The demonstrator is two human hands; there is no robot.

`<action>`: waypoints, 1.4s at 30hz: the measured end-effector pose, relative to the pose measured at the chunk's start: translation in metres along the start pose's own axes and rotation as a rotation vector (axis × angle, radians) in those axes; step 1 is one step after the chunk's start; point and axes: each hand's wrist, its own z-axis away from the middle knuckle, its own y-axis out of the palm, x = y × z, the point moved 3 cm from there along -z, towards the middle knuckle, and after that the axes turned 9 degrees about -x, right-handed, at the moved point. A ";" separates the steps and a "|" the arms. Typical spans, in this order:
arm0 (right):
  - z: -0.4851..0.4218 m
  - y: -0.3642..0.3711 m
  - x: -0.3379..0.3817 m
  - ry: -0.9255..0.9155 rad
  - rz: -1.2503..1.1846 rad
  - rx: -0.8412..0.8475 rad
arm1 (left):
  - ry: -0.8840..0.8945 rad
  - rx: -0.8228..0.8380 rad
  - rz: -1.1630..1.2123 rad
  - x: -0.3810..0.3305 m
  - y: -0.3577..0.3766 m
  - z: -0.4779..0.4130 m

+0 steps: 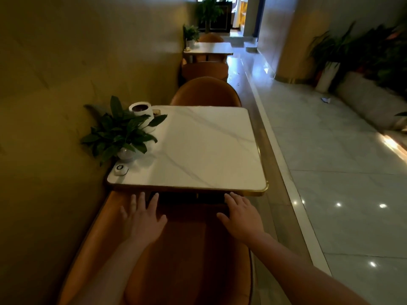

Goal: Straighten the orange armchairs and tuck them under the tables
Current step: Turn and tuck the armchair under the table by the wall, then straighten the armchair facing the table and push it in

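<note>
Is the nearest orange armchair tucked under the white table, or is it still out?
Still out. Nearly all of the armchair seat shows in front of the table; only its front edge reaches below the table's rim.

The left hand (143, 219) and right hand (240, 219) are bare, as are both forearms.

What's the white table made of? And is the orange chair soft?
The table top looks like polished marble or a marble-look slab: white, grey veins, slight shine. Its rim looks like brass-coloured metal. The orange armchair looks padded, covered in matte fabric or faux leather; dim light leaves it open.
</note>
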 end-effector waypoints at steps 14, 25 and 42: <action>-0.125 -0.098 -0.171 -0.111 -0.084 -0.044 | -0.084 -0.108 -0.017 -0.218 -0.026 -0.076; -0.239 -0.159 -0.265 -0.234 -0.046 -0.092 | -0.162 -0.164 0.011 -0.342 -0.046 -0.136; -0.524 -0.166 -0.367 -0.323 -0.034 -0.110 | -0.238 -0.172 0.035 -0.457 -0.041 -0.398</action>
